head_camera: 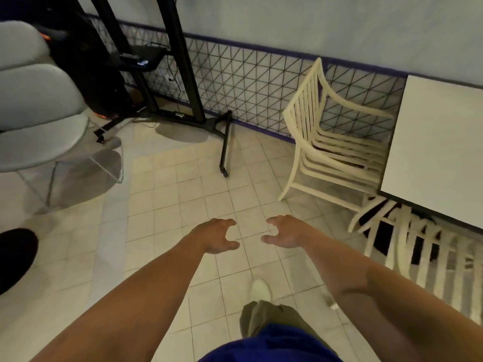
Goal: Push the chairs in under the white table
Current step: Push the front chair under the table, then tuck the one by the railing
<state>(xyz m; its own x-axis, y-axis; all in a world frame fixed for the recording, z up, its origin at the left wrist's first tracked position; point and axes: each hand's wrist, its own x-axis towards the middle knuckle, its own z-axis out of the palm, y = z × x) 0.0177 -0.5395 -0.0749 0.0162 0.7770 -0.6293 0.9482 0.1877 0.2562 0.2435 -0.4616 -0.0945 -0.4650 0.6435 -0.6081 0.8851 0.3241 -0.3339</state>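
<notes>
The white table (441,142) stands at the right against the wall. A cream slatted armchair (313,121) sits at the table's left side, its seat partly under the tabletop, its back toward the room. A second cream slatted chair (428,254) is at the table's near side, blurred, its back toward me. My left hand (218,237) and my right hand (283,232) are stretched out over the tiled floor, both with fingers curled apart and holding nothing. Both hands are well left of the chairs and touch neither.
A grey shell chair (39,121) on wire legs stands at the left. A black stand (183,74) with a base leg (226,147) reaches out over the floor by the wall. A dark shoe (15,257) is at the left edge. My white shoe (260,290) is below my hands.
</notes>
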